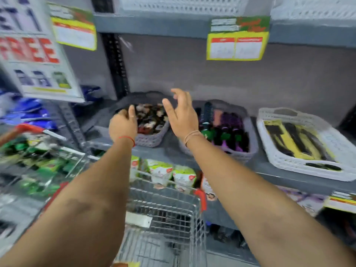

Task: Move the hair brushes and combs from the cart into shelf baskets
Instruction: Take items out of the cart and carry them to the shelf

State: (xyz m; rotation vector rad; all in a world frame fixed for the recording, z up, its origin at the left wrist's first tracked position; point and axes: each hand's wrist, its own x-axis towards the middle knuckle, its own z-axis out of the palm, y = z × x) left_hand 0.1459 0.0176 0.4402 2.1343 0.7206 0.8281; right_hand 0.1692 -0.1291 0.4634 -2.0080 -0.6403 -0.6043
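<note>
Both my arms reach over the wire cart [173, 214] toward the grey shelf [169, 153]. My left hand [123, 124] rests at the left rim of a small grey basket [152, 140] filled with dark, mixed small items; its fingers curl inward and nothing shows in them. My right hand [182, 114] hovers open just right of that basket, fingers spread, holding nothing. A second grey basket [252, 139] to the right holds purple, black and green hair brushes [225, 128]. Farther right a white basket [279, 157] holds black combs on yellow cards [294, 139].
Another cart [38, 155] with green packets stands at the left. Green-and-white packets [169, 172] sit on the lower shelf behind the cart's rim. Price tags [237, 41] hang from the shelf above, where white baskets [181, 5] stand. A promotional sign [32, 51] juts out at left.
</note>
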